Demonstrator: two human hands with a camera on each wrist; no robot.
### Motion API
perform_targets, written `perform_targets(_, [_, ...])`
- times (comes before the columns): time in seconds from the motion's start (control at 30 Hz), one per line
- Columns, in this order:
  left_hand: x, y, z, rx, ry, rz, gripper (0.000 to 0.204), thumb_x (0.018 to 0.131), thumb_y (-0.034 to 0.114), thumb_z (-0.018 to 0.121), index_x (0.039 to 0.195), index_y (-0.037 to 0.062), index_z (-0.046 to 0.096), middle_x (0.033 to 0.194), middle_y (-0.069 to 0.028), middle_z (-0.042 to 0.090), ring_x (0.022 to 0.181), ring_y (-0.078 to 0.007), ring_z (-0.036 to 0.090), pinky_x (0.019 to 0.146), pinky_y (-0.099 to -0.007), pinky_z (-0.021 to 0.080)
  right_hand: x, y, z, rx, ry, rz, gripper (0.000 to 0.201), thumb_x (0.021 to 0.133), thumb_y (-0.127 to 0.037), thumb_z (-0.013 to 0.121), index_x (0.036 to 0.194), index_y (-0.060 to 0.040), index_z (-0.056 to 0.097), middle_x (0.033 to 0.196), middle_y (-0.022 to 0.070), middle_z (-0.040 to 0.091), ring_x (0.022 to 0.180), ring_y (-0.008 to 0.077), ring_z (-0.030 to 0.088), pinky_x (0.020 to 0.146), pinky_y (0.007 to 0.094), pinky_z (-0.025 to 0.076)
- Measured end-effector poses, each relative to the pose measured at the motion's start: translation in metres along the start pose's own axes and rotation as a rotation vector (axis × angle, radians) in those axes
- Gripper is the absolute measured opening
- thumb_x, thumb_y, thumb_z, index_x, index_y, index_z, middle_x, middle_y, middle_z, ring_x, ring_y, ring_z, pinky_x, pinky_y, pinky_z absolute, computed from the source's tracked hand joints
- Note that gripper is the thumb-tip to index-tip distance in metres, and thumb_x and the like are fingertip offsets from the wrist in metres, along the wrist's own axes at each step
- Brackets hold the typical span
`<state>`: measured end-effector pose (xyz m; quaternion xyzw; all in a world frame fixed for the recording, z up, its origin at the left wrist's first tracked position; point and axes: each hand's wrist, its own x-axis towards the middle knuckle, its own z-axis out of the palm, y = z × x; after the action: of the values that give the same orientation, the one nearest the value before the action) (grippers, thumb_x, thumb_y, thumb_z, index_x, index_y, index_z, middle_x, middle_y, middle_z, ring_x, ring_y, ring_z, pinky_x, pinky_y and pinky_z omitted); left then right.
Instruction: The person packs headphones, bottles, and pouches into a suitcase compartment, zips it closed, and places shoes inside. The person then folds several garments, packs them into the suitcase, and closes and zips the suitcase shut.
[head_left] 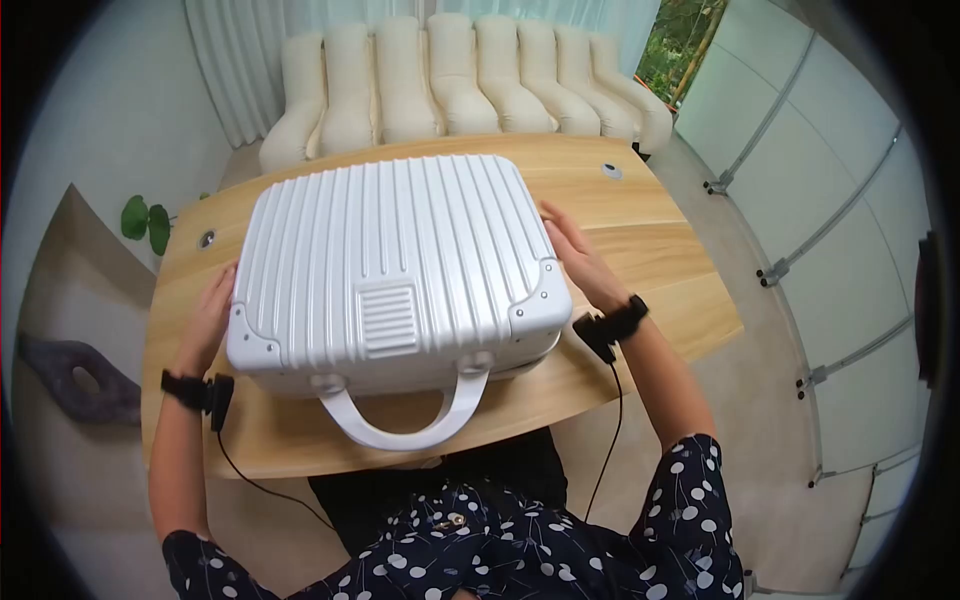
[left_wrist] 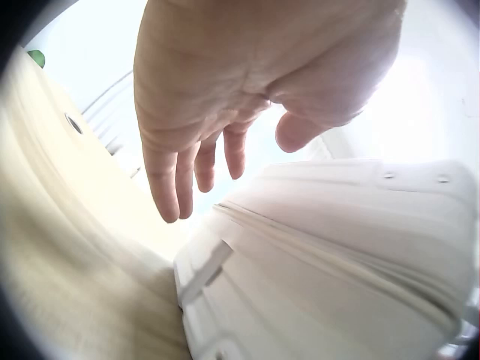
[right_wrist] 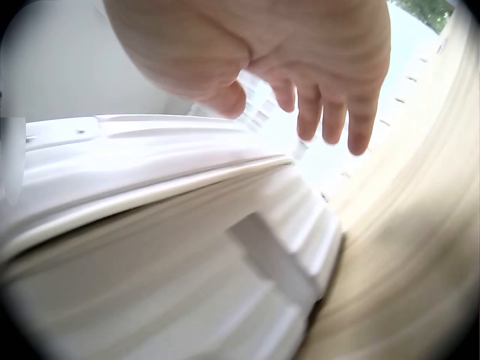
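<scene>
A white ribbed hard-shell case (head_left: 440, 240) lies flat on the wooden table (head_left: 660, 250), its curved handle (head_left: 400, 438) toward the person. At its left side is the left hand (head_left: 210, 315), partly hidden by the case in the head view. The right hand (head_left: 582, 262) is beside the right side, fingers extended. In the left wrist view the left hand (left_wrist: 247, 82) hangs with loosely bent fingers above the case's side (left_wrist: 300, 262). The right wrist view has the right hand (right_wrist: 277, 67) with fingers relaxed by the case's seam; whether either hand touches it I cannot tell.
A cream sofa (head_left: 455, 80) stands behind the table. Round grommets (head_left: 612, 171) are set into the tabletop. White panels (head_left: 820, 200) on wheeled frames line the right, and a green plant (head_left: 148, 222) is at the left. Cables run from both wrist cameras.
</scene>
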<state>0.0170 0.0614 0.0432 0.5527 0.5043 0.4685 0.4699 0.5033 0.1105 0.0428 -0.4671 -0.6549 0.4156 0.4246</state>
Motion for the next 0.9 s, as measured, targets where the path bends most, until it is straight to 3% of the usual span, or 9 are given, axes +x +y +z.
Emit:
perform_targets(0.07, [0.025, -0.009, 0.001, 0.037, -0.016, 0.023, 0.044, 0.099, 0.032, 0.039, 0.127, -0.0007, 0.047, 0.118, -0.0072, 0.056, 0.103, -0.0124, 0.053, 0.090, -0.0252, 0.042, 0.015, -0.015, 0.015, 0.108, -0.170, 0.190, 0.048, 0.099, -0.034, 0.036, 0.135, -0.0021, 0.039, 0.130, 0.0099, 0.048, 0.116, 0.0150, 0.046, 0.098, 0.0314, 0.036])
perform_targets(0.13, [0.053, -0.002, 0.007, -0.150, -0.152, -0.144, 0.045, 0.095, 0.035, 0.047, 0.121, -0.0014, 0.053, 0.110, -0.0048, 0.059, 0.094, -0.0111, 0.056, 0.083, -0.0252, 0.044, 0.034, -0.021, 0.020, 0.162, -0.221, 0.225, 0.050, 0.099, -0.035, 0.036, 0.134, -0.0006, 0.041, 0.131, 0.0092, 0.048, 0.116, 0.0145, 0.047, 0.099, 0.0302, 0.036])
perform_targets(0.27, [0.100, 0.029, 0.027, -0.085, -0.232, -0.121, 0.045, 0.095, 0.036, 0.048, 0.120, -0.0012, 0.053, 0.110, -0.0044, 0.059, 0.093, -0.0107, 0.055, 0.082, -0.0250, 0.044, 0.060, -0.037, 0.015, 0.266, -0.311, 0.360, 0.052, 0.098, -0.037, 0.037, 0.130, 0.0038, 0.045, 0.129, 0.0084, 0.050, 0.114, 0.0136, 0.049, 0.098, 0.0275, 0.037])
perform_targets(0.3, [0.100, 0.025, 0.023, -0.072, -0.256, -0.120, 0.045, 0.095, 0.036, 0.048, 0.119, -0.0011, 0.053, 0.110, -0.0042, 0.059, 0.093, -0.0106, 0.055, 0.082, -0.0250, 0.044, 0.069, -0.012, 0.014, 0.334, -0.331, 0.358, 0.052, 0.098, -0.038, 0.038, 0.128, 0.0031, 0.047, 0.128, 0.0077, 0.051, 0.113, 0.0130, 0.049, 0.097, 0.0278, 0.038])
perform_targets(0.43, [0.113, 0.025, 0.024, -0.007, -0.346, -0.121, 0.045, 0.094, 0.037, 0.049, 0.117, -0.0009, 0.054, 0.109, -0.0036, 0.059, 0.092, -0.0101, 0.055, 0.081, -0.0248, 0.044, 0.084, -0.003, 0.012, 0.406, -0.419, 0.418, 0.051, 0.097, -0.039, 0.040, 0.127, 0.0018, 0.049, 0.126, 0.0069, 0.052, 0.111, 0.0137, 0.050, 0.096, 0.0272, 0.038])
perform_targets(0.53, [0.122, 0.024, 0.028, 0.034, -0.411, -0.119, 0.045, 0.094, 0.038, 0.049, 0.116, -0.0007, 0.055, 0.108, -0.0031, 0.059, 0.092, -0.0097, 0.054, 0.081, -0.0247, 0.044, 0.091, 0.001, 0.014, 0.162, -0.412, 0.397, 0.051, 0.096, -0.039, 0.042, 0.128, 0.0010, 0.048, 0.126, 0.0067, 0.052, 0.111, 0.0151, 0.050, 0.096, 0.0265, 0.038])
perform_targets(0.57, [0.123, 0.021, 0.023, 0.047, -0.430, -0.119, 0.045, 0.093, 0.038, 0.049, 0.116, -0.0006, 0.055, 0.108, -0.0030, 0.059, 0.092, -0.0096, 0.054, 0.080, -0.0247, 0.044, 0.091, -0.004, 0.020, 0.261, -0.323, 0.444, 0.043, 0.094, -0.031, 0.049, 0.120, 0.0021, 0.053, 0.115, 0.0084, 0.058, 0.102, 0.0169, 0.052, 0.090, 0.0288, 0.040])
perform_targets(0.9, [0.146, 0.027, 0.030, 0.158, -0.602, -0.152, 0.045, 0.092, 0.040, 0.051, 0.111, 0.0000, 0.056, 0.105, -0.0015, 0.059, 0.090, -0.0082, 0.053, 0.078, -0.0243, 0.044, 0.121, 0.024, 0.022, 0.023, -0.421, 0.278, 0.037, 0.093, -0.028, 0.051, 0.115, 0.0014, 0.055, 0.110, 0.0091, 0.059, 0.098, 0.0181, 0.053, 0.087, 0.0305, 0.041])
